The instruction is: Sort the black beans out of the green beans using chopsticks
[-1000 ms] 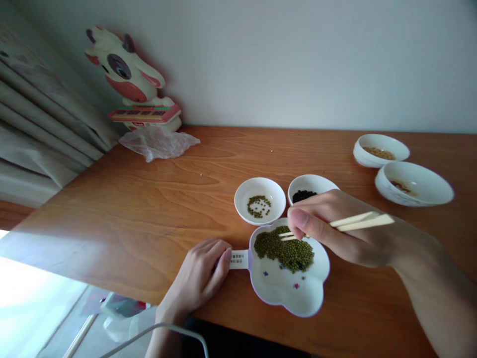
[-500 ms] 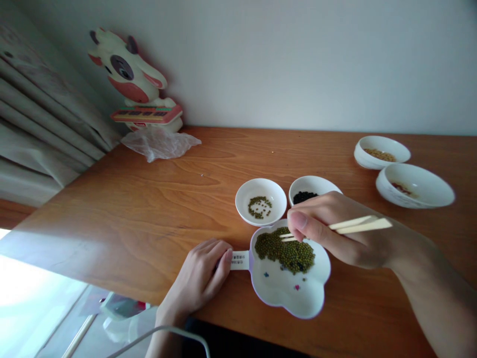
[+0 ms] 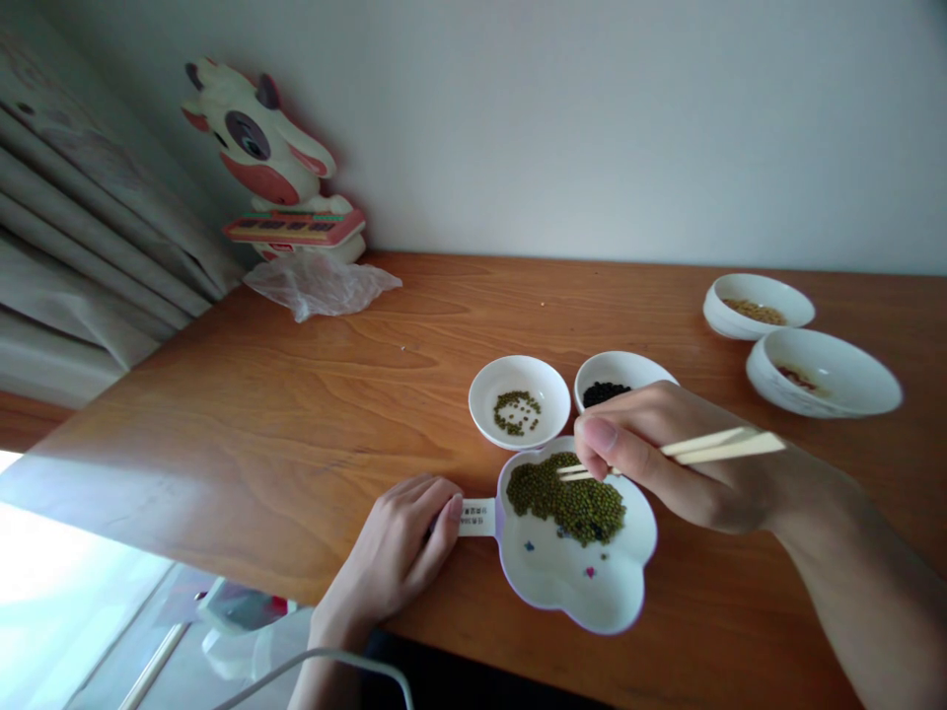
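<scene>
My right hand is closed around a pair of wooden chopsticks, whose tips reach into a heap of green mung beans. The beans lie in a white, flower-shaped dish with a lilac rim. My left hand is wrapped round the dish's handle, which carries a printed label. Just behind the dish stands a small white bowl with some green beans in it. Beside that, a second white bowl holds black beans; my right hand partly hides it.
At the back right are two white bowls, one with yellowish grains, the other with a few reddish-brown bits. A crumpled plastic bag lies before a cow-shaped toy keyboard at the back left. A cable crosses near my left wrist.
Hardly anything differs. The whole view has shifted very slightly, and the chopstick tips stay among the green beans.
</scene>
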